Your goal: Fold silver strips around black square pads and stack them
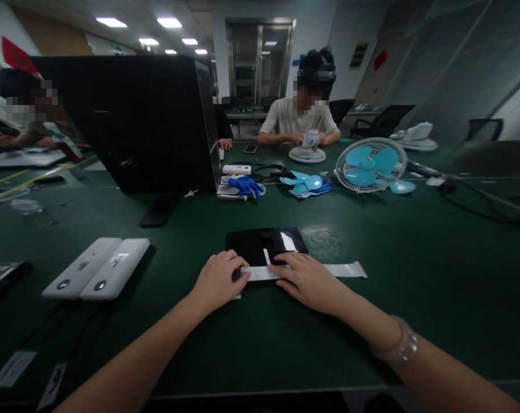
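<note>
Forearms (156, 347) | white strip (260, 274) under hands (311, 282) | black case (246, 241) beneath strip

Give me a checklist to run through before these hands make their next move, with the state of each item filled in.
1. Left hand at the left part of the white strip: ok, thumb and fingertips are there.
2. Right hand on the strip: ok, fingers lie across it.
3. Strip within the glossy black object: not ok, its right end runs out past it.
4. Strip fastened to the black object: cannot tell, the hands cover parts of it.
5. Two white devices clear of the hands: ok, they lie apart, to the left.
6. Dark phone-like slab clear of the strip: ok, it lies farther back.
</note>
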`<control>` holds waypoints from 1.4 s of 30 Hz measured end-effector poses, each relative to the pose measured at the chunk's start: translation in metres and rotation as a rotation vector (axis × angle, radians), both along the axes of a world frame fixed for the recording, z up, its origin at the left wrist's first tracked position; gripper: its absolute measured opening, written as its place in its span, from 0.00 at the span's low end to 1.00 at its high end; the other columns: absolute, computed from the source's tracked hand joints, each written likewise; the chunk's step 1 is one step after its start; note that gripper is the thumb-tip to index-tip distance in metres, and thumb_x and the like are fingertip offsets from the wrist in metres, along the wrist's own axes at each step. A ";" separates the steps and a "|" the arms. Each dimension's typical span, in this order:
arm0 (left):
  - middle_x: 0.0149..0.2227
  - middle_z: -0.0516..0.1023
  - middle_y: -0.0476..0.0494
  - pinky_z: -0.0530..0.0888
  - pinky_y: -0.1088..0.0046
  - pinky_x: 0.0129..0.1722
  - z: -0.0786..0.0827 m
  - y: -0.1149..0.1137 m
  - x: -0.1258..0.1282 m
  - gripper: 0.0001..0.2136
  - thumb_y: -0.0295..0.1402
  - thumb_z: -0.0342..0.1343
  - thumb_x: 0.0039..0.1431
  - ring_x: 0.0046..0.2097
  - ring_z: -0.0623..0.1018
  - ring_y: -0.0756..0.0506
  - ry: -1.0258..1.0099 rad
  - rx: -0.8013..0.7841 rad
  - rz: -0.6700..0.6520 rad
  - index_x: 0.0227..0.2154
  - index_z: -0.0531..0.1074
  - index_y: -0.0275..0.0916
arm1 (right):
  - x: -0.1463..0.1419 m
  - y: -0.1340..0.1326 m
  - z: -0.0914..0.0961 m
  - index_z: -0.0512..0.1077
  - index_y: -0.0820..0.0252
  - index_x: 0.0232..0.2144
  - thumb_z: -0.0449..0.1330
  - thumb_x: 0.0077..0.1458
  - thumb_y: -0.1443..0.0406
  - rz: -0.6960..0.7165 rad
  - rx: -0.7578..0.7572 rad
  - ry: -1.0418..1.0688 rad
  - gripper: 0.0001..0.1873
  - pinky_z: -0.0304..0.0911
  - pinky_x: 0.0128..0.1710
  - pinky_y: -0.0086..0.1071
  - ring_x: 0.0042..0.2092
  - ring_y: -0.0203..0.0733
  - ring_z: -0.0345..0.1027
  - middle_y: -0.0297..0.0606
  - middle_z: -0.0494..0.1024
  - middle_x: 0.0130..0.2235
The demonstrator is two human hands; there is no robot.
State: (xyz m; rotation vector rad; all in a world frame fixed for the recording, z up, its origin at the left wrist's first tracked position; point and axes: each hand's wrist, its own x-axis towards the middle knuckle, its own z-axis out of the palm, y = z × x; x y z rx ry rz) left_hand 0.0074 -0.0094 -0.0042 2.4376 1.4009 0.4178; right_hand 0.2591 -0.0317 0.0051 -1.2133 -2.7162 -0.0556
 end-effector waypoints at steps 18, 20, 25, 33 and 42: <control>0.39 0.74 0.46 0.67 0.62 0.41 0.003 0.001 0.000 0.15 0.46 0.49 0.62 0.42 0.72 0.43 -0.018 0.029 0.019 0.37 0.75 0.43 | 0.001 -0.003 0.003 0.59 0.52 0.61 0.52 0.62 0.63 0.123 -0.111 0.105 0.25 0.52 0.61 0.45 0.59 0.41 0.58 0.36 0.67 0.58; 0.39 0.74 0.46 0.67 0.62 0.40 0.003 0.001 0.000 0.15 0.46 0.48 0.62 0.41 0.72 0.43 -0.022 0.025 0.019 0.36 0.75 0.43 | 0.000 -0.004 0.003 0.59 0.52 0.61 0.53 0.62 0.63 0.117 -0.122 0.106 0.26 0.52 0.61 0.45 0.58 0.41 0.59 0.37 0.67 0.58; 0.39 0.75 0.45 0.67 0.63 0.40 0.003 0.001 0.000 0.16 0.46 0.48 0.62 0.42 0.72 0.43 -0.017 0.013 0.021 0.35 0.75 0.42 | -0.004 -0.006 0.006 0.59 0.51 0.61 0.54 0.61 0.63 0.104 -0.108 0.117 0.26 0.53 0.60 0.45 0.56 0.42 0.61 0.37 0.68 0.57; 0.41 0.75 0.45 0.67 0.62 0.42 0.007 0.001 -0.002 0.20 0.45 0.40 0.66 0.43 0.72 0.43 -0.056 0.008 -0.004 0.41 0.75 0.42 | -0.003 -0.008 0.007 0.61 0.50 0.60 0.53 0.61 0.63 0.096 -0.120 0.117 0.25 0.57 0.57 0.44 0.56 0.43 0.61 0.38 0.68 0.57; 0.42 0.77 0.47 0.66 0.61 0.47 0.012 -0.001 -0.003 0.17 0.44 0.43 0.66 0.45 0.73 0.44 -0.133 -0.014 -0.120 0.41 0.76 0.44 | -0.005 -0.009 0.007 0.62 0.55 0.59 0.53 0.61 0.62 0.060 -0.126 0.065 0.24 0.60 0.55 0.43 0.56 0.45 0.61 0.40 0.68 0.57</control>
